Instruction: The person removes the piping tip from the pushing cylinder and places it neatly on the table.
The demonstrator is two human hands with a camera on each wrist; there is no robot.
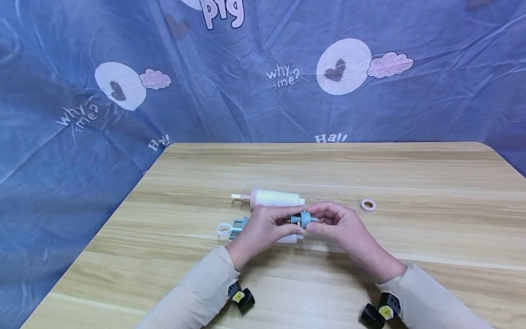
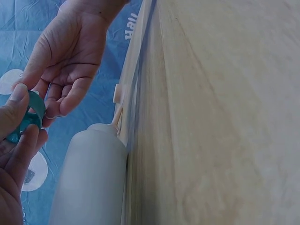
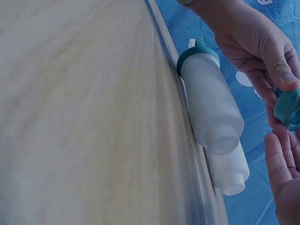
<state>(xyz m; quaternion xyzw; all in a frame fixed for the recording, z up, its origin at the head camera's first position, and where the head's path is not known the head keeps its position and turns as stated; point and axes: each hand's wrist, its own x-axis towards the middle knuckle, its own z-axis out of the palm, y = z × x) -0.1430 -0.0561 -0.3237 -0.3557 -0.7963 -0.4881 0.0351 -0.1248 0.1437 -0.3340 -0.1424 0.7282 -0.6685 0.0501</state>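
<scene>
Between my hands is a small teal ring-shaped cap piece (image 1: 305, 220) with a short stem, held above the table. My left hand (image 1: 263, 226) pinches it by thumb and fingers from the left. From the right, the thumb and fingertips of my right hand (image 1: 343, 226) grip its other end; in the right wrist view that thumb is out of frame. Beneath my left hand lies a white bottle (image 3: 213, 98) with a teal lid (image 3: 197, 56), partly hidden in the head view. Just behind lies a second white bottle (image 1: 277, 198) with a pinkish lid and thin stem.
A small pale pink ring (image 1: 368, 205) lies on the wooden table (image 1: 431, 205), right of the bottles. At the left end of the front bottle a white loop (image 1: 223, 230) sticks out. A blue printed cloth (image 1: 246, 91) hangs behind the table's far edge.
</scene>
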